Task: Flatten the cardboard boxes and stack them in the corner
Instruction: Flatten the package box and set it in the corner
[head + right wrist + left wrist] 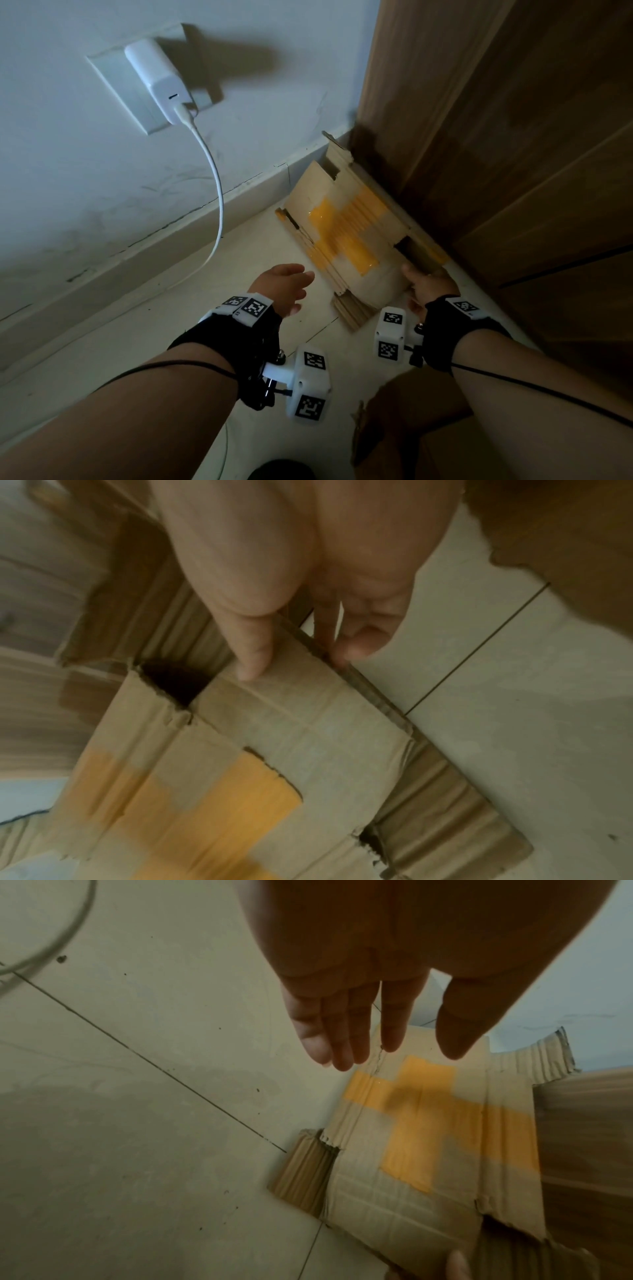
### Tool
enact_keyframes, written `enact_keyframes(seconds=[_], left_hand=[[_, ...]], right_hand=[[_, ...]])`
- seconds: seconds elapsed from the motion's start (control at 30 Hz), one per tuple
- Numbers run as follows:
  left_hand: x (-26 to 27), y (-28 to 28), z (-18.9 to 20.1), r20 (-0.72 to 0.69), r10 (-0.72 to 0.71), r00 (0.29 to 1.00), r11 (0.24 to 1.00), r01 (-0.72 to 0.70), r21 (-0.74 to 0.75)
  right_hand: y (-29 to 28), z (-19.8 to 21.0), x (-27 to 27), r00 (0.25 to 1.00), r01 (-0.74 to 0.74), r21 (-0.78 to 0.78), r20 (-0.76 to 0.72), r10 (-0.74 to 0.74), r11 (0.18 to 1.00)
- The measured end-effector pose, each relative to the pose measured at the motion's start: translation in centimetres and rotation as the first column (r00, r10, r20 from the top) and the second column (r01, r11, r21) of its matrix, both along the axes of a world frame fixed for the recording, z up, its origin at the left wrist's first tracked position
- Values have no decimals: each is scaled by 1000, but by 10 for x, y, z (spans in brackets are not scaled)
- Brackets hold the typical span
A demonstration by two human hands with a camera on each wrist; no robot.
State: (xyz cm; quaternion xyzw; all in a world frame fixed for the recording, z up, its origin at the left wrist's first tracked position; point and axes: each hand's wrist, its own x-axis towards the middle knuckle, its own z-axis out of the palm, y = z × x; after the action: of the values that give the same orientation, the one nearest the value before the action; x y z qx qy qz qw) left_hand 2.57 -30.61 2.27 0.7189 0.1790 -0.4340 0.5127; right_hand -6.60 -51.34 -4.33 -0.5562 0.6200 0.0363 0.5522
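Cardboard [346,233]: flattened corrugated sheet with yellow tape, centre right of head view, lying on the tile floor [144,325] in the corner where the white wall meets the wooden panel [496,144]; long axis runs from lower centre toward upper right.
Right hand [426,284]: nearer; thumb on top and fingers beneath, pinching the near edge.
Left hand [286,286]: fingers straight and loosely together, holding nothing, just left of the sheet.
Next move, judged: slide the sheet deeper into the corner.
Charger cable [215,192]: hangs at left.
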Motion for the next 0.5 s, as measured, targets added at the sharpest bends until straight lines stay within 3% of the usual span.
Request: enact_keyframes(seconds=[0.17,0.27,0.37,0.5], left_hand=[[-1,-9,6,-37,40,999,998,-42,-53],[0,-16,9,-73,25,997,997,-31,-73],[-1,-23,11,-110,2,994,994,-15,-111],[-4,-33,18,-110,-39,993,989,23,-145]], right_hand=[[5,17,-4,954,-283,-155,50,294,946],[12,27,-3,893,-437,-97,72,445,894],[20,36,-3,863,-478,12,192,467,878],[32,48,-2,775,-598,25,273,570,801]])
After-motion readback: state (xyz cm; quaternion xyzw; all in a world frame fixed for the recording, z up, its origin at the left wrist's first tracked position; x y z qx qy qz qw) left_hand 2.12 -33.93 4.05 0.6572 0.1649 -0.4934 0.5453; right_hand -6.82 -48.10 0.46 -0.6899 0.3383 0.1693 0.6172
